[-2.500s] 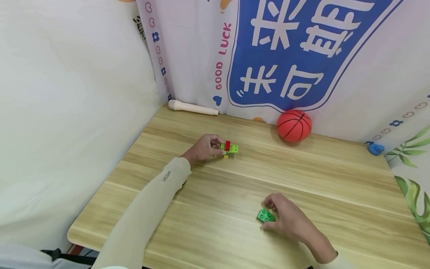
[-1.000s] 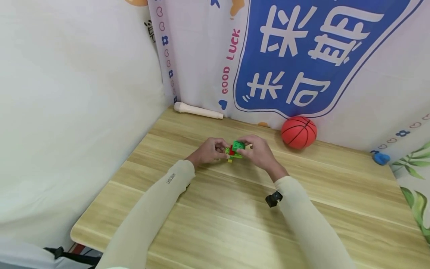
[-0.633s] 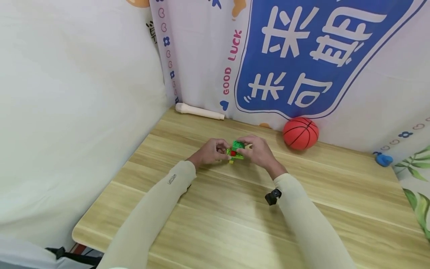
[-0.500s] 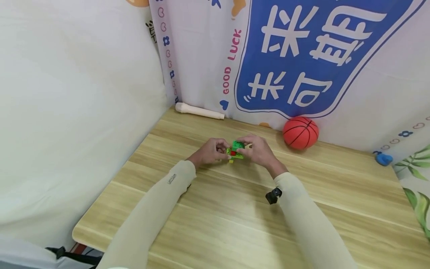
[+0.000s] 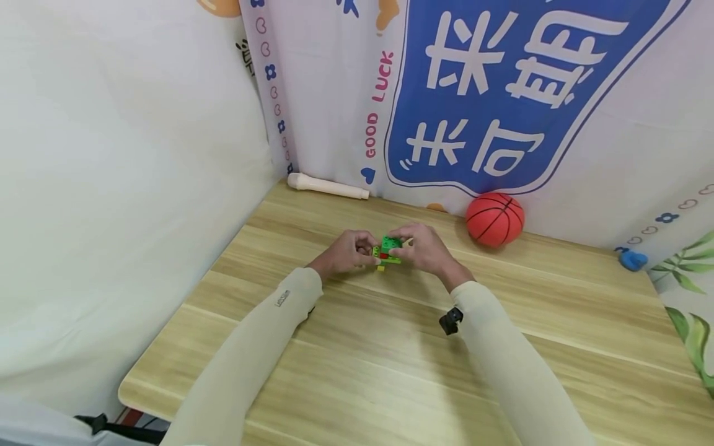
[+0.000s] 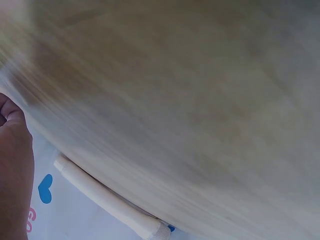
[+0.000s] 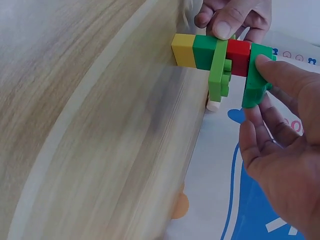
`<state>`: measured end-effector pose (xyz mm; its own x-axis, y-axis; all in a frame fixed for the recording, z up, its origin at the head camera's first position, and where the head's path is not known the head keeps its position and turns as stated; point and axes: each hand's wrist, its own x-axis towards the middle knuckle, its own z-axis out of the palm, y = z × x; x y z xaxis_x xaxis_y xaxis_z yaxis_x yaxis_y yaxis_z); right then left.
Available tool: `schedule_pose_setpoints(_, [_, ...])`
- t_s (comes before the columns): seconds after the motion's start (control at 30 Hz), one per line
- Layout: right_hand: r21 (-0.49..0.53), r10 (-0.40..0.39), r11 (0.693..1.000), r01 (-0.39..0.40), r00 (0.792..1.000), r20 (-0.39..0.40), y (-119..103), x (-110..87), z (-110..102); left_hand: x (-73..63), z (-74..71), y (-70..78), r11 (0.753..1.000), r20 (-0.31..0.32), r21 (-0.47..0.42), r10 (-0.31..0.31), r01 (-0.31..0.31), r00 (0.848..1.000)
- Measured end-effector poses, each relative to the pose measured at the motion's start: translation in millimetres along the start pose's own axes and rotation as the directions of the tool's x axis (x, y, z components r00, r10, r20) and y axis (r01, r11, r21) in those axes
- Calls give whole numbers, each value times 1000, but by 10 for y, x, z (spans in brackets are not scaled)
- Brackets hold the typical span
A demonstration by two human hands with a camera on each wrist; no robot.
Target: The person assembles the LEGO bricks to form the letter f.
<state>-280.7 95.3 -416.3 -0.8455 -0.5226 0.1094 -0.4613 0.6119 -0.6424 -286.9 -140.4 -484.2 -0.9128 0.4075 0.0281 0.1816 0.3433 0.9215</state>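
A small tower of toy building blocks stands on the wooden table between the two hands. In the right wrist view it runs from a yellow block (image 7: 183, 50) through a green block (image 7: 205, 52), a long lime block (image 7: 216, 80) and a red block (image 7: 238, 56) to a green top block (image 7: 256, 77). My left hand (image 5: 350, 251) grips the tower at the lime block, its thumb on the side. With thumb and fingers, my right hand (image 5: 426, 251) pinches the green top block against the red one. Whether the studs are fully seated cannot be seen.
A white microphone-shaped object (image 5: 329, 186) lies along the table's back edge. To the right are a red toy basketball (image 5: 495, 219) and a small blue object (image 5: 633, 260). A printed cloth (image 5: 334, 93) hangs behind the wooden table (image 5: 346, 371).
My right hand has picked up the green block from the near side of the table and brought it onto the red block. Lately the green block has shifted slightly left; my left hand kept its grip.
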Motion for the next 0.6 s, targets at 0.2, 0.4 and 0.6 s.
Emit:
schedule_pose_setpoints(0.2, [-58,13,998,-12,1000,15,-57,27,0,-17,-16,13,1000,-14,9,-10,10,1000])
schedule_pose_setpoints(0.4, [-100,51,994,-48,998,29,-98,40,-31,-6,-1,15,1000,-4,12,3,-3,1000])
schedule_pose_setpoints(0.6, [-117,49,992,-45,998,30,-97,42,-29,-22,18,33,1000,-5,-2,-11,11,1000])
